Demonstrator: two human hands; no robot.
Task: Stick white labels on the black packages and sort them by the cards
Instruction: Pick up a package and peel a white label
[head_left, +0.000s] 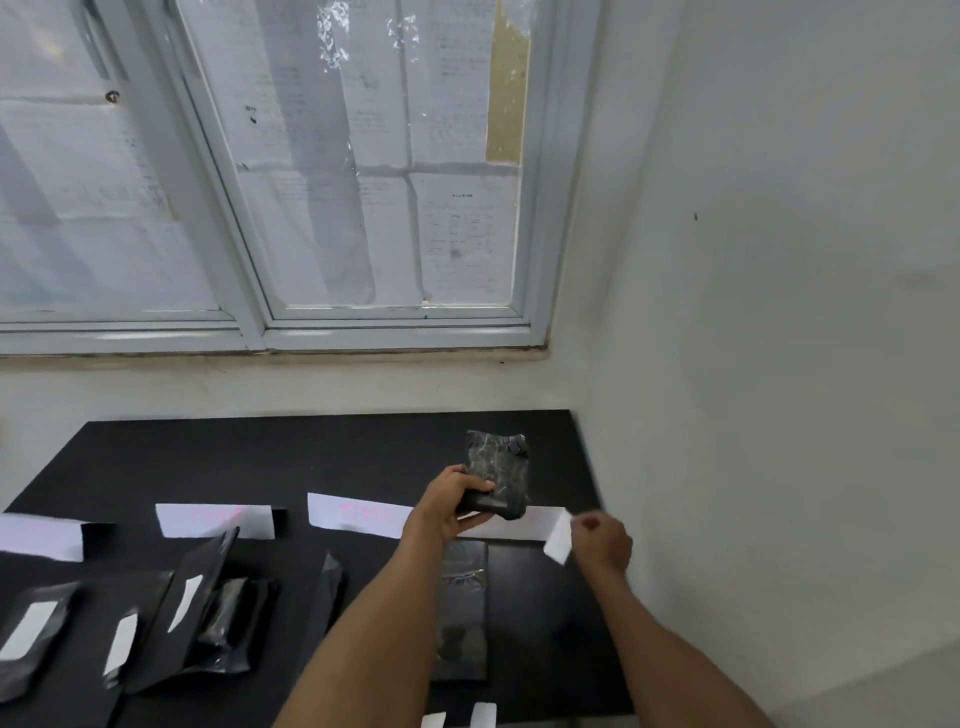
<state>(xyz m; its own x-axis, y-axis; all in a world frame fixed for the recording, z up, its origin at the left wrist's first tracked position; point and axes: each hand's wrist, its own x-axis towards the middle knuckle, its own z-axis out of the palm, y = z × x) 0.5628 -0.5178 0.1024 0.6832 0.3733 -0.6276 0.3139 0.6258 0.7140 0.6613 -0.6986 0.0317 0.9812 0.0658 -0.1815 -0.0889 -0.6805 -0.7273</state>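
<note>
Above the right half of the desk (291, 457), the left hand (451, 506) is closed around the near end of a black package (497, 475), thumb on the top face and the other fingers underneath. The package is held clear of the surface, over the white cards set in a row across the desk. Its long axis runs away from the person, toward the window, and its far end is tipped slightly upward; the crinkled, glossy face looks up and toward the camera.

Just to the right, apart from the package, the right hand (602, 540) is curled nearly closed, pinching a white label (559, 540) by one edge. The label hangs loose to the left of the hand, with its free end pointing down.

The step in hand appears to be sticking this label on. To do it well, I would steady the package, or rest it flat, and bring the label in parallel to the long axis. One edge should land first, and the rest should then be smoothed outward so that the wrinkled wrap does not trap folds.

Beyond the hands, the nearest card (358, 514) bears faint pink lettering that is too blurred to read with any confidence. Another unlabelled package (462, 613) lies flat below the hands. Labelled packages (124, 639) are heaped at the left, and spare labels (483, 716) sit at the near edge.
</note>
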